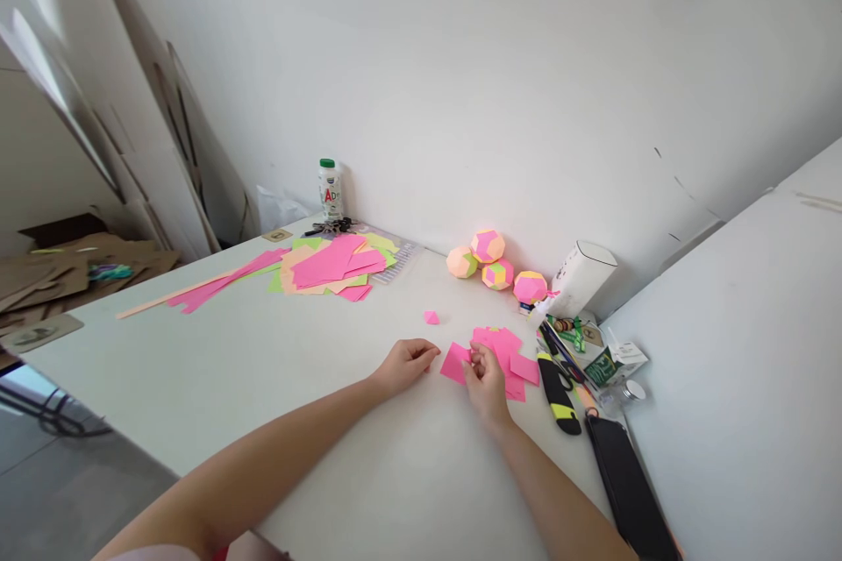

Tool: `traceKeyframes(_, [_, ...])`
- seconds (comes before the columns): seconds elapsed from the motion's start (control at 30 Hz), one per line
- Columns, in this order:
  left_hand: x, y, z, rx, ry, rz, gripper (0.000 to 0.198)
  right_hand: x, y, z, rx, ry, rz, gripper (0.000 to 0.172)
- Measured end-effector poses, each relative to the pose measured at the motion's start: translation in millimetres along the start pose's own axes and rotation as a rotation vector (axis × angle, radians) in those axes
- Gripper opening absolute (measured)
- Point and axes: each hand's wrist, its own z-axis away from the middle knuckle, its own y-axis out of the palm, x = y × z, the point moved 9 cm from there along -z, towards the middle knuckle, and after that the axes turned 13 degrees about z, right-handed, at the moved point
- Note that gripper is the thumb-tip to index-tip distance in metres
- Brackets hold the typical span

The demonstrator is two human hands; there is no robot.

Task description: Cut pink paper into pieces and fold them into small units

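My right hand (485,377) pinches the edge of a pink paper square (455,363) just above the table. Beside it, to the left, my left hand (406,365) rests low over the table with its fingers drawn together; whether anything small is between them is hidden. A pile of pink paper squares (505,352) lies behind and right of my right hand. Beyond my hands sits a small folded pink piece (431,317), touched by neither hand.
Several paper balls (487,246) stand by the wall. A white container (585,279), a black-and-yellow cutter (558,394) and a black case (628,482) line the right side. Coloured sheets (335,265) and a bottle (330,191) are at the back left.
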Motion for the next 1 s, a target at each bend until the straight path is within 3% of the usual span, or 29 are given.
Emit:
traceKeyframes(0.47, [-1.9, -0.5, -1.2, -0.014, -0.017, -0.040, 0.039, 0.2, 1.9, 2.1, -0.008, -0.004, 0.009, 0.035])
traceKeyframes(1.0, [-2.2, 2.7, -0.8, -0.116, -0.008, -0.033, 0.036, 3.0, 1.1, 3.4, 0.017, -0.011, -0.022, 0.038])
